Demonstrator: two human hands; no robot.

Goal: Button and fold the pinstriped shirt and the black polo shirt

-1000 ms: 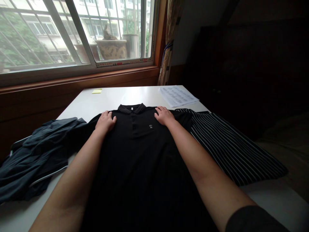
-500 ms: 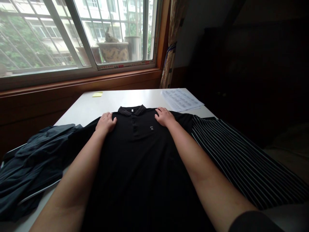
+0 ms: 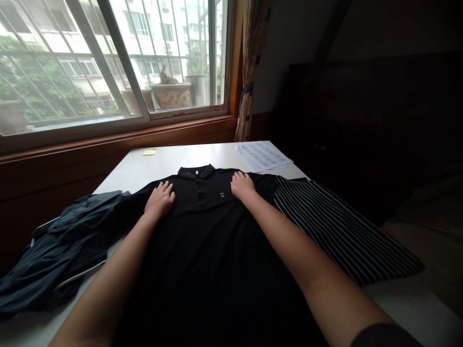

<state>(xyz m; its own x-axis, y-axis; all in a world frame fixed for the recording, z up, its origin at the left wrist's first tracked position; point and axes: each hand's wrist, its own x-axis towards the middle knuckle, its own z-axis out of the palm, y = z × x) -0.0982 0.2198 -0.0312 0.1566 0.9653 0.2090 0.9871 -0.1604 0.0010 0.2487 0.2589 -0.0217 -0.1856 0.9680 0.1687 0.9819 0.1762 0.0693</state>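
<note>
A black polo shirt (image 3: 213, 250) lies spread front side up on the white table (image 3: 170, 156), its collar toward the window and a small white logo on the chest. My left hand (image 3: 160, 198) rests flat on the shoulder at the left of the collar, fingers a little apart. On the opposite shoulder, my right hand (image 3: 242, 185) also lies flat with its fingers stretched out. Neither hand grips the cloth. The shirt's lower part is dark and runs out of view between my forearms.
Left of the shirt sits a crumpled dark grey garment (image 3: 79, 231) with white piping. A black-and-white striped garment (image 3: 333, 226) lies at the right. Printed papers (image 3: 264, 156) and a yellow sticky note (image 3: 149, 152) are at the table's far end, below the window (image 3: 173, 58).
The view has shifted, so the table and window appear lower. Both hands have slid slightly on the shirt's shoulders, toward me, and their fingers lie flatter.
</note>
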